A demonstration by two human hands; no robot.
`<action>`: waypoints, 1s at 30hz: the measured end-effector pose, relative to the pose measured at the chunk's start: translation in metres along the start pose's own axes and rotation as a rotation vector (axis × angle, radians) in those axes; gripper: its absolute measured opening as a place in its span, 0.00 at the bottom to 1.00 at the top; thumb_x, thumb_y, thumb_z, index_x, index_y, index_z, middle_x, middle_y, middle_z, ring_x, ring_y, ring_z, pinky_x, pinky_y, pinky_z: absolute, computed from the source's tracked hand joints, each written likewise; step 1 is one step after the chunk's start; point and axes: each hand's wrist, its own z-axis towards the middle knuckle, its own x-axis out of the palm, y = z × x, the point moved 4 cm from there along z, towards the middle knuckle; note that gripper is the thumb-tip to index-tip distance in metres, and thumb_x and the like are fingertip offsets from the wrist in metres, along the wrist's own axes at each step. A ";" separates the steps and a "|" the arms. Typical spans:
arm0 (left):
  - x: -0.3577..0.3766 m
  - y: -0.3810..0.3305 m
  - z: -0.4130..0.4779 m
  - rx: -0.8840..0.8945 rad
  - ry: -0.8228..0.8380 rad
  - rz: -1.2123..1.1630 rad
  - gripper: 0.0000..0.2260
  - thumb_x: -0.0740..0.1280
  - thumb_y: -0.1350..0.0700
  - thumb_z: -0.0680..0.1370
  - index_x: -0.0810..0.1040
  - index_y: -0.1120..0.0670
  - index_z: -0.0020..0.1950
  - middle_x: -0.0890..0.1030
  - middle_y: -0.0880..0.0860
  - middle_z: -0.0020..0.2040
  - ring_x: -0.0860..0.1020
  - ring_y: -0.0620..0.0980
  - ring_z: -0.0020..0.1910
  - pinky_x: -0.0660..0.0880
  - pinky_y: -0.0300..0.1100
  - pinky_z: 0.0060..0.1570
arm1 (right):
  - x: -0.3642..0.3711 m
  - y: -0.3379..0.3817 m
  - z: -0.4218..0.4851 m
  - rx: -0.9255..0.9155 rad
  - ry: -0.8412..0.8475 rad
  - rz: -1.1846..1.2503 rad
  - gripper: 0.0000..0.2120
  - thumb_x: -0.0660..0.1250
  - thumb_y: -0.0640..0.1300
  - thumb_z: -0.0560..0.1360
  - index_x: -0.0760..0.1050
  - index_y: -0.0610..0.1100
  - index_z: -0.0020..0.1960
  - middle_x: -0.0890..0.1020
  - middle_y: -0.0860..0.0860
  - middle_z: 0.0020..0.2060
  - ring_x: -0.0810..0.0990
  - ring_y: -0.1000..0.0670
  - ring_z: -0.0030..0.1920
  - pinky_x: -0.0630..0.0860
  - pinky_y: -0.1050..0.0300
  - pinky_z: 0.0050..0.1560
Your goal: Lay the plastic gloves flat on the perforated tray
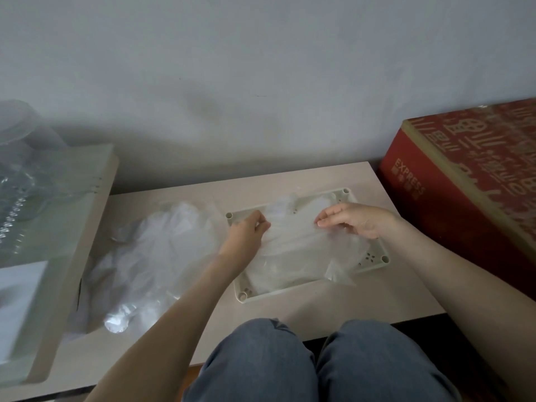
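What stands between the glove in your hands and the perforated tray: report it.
Nothing visible. The left hand and right hand pinch the glove directly over the tray; the glove pile lies on the table to its left.

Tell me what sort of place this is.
Likely a room in a home, used for informal handwork: a low table against a plain painted wall, a red express shipping carton beside it, and loose plastic gloves piled by the perforated tray.

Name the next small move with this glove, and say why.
Probably pull it taut and lower it: the left hand and right hand both pinch the glove over the perforated tray, and its near right corner is crumpled past the rim.
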 end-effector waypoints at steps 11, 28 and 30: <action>0.001 0.006 -0.004 0.109 -0.100 0.136 0.08 0.56 0.55 0.83 0.69 0.60 0.54 0.79 0.59 0.45 0.75 0.62 0.43 0.59 0.47 0.35 | -0.013 0.006 0.011 -0.079 -0.129 -0.098 0.10 0.71 0.39 0.73 0.69 0.42 0.40 0.73 0.49 0.25 0.66 0.55 0.23 0.68 0.61 0.30; -0.006 -0.021 -0.018 0.476 -0.195 0.046 0.05 0.53 0.49 0.81 0.64 0.49 0.52 0.79 0.44 0.39 0.79 0.54 0.38 0.73 0.45 0.34 | 0.030 0.044 0.014 -0.201 0.261 0.254 0.09 0.65 0.40 0.74 0.78 0.37 0.51 0.84 0.46 0.44 0.83 0.50 0.46 0.78 0.59 0.53; -0.004 -0.018 -0.015 0.370 -0.154 -0.035 0.03 0.56 0.53 0.83 0.65 0.52 0.51 0.78 0.43 0.36 0.77 0.49 0.36 0.71 0.45 0.36 | 0.029 0.054 0.019 -0.298 0.152 0.300 0.04 0.65 0.37 0.75 0.78 0.38 0.46 0.83 0.46 0.38 0.82 0.50 0.40 0.78 0.58 0.48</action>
